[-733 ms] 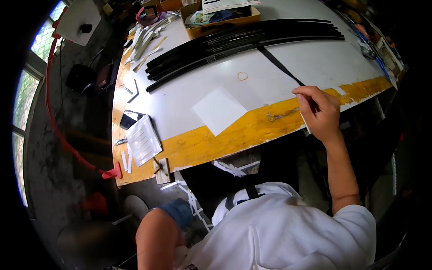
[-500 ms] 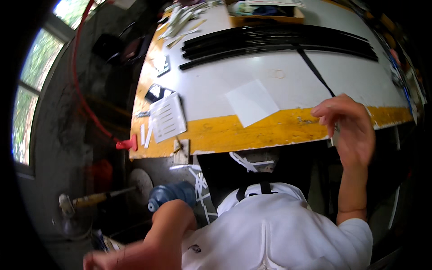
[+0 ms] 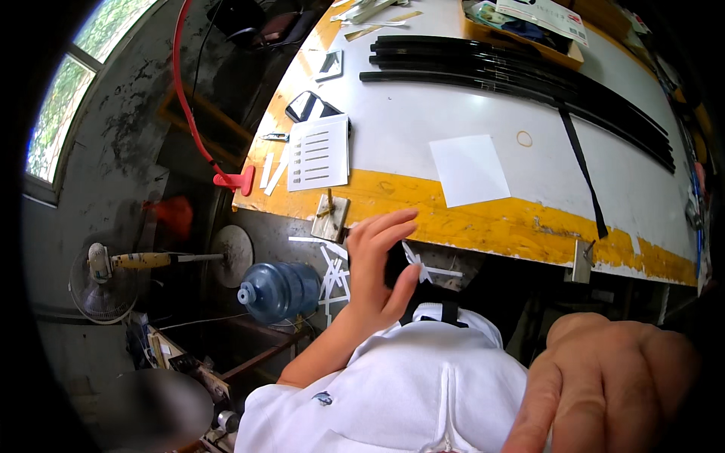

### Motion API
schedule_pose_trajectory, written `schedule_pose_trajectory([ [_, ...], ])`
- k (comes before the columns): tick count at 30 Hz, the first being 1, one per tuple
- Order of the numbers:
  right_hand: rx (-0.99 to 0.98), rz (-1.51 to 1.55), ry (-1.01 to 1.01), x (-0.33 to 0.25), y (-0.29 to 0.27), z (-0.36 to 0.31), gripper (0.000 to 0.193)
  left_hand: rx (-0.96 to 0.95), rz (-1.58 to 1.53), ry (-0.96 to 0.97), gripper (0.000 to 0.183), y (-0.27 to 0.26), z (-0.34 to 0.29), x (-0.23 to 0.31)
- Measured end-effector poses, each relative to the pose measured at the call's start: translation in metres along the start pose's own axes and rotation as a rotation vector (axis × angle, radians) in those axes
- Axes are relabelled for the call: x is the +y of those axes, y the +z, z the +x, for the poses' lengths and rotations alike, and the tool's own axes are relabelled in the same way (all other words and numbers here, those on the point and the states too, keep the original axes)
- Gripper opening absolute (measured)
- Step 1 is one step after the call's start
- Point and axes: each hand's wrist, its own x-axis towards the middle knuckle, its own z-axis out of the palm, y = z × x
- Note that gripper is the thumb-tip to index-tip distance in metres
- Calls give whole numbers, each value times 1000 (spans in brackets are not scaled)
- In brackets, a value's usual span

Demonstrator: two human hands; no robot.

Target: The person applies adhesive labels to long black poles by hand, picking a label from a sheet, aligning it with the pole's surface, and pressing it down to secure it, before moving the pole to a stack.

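Note:
My left hand (image 3: 381,260) is raised in front of the table's near edge, open, with fingers and thumb apart and nothing in it. Close to it, a small wooden block with a metal pin (image 3: 330,217) sits at that edge. My right hand (image 3: 612,385) looms large at the lower right, very near the camera; its fingers point downward, stretched out, and their tips run out of the picture. I see nothing in it, though its palm is hidden. Beyond both hands, a blank white sheet (image 3: 470,171) lies on the white, yellow-edged table (image 3: 408,124).
Long black strips (image 3: 513,83) lie across the table, with a black strap (image 3: 581,170) hanging from them. A lined paper pad (image 3: 319,152), a dark phone-like object (image 3: 312,106) and a cardboard box (image 3: 483,30) are there too. On the left stand a blue water bottle (image 3: 283,291) and a fan (image 3: 102,283).
My left hand has come up from the lower left to the table's front. My right hand has dropped from the table edge toward the camera. The whole view has turned.

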Motion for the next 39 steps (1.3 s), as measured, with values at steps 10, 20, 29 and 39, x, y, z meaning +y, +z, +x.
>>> schedule_pose_trajectory([
  [10, 61, -136, -39, -5, -6, 13, 32, -311, 298, 28, 50, 85, 61, -50],
  [20, 705, -168, 212, 20, -89, -98, 20, -614, 795, -258, 90, 137, 133, -109],
  [29, 658, 136, 416, 52, -135, -146, 16, -779, 709, -506, 93, 185, 152, -158],
  [39, 445, 235, 573, 87, -108, -108, 12, -480, 906, -707, 79, 229, 136, -116],
])
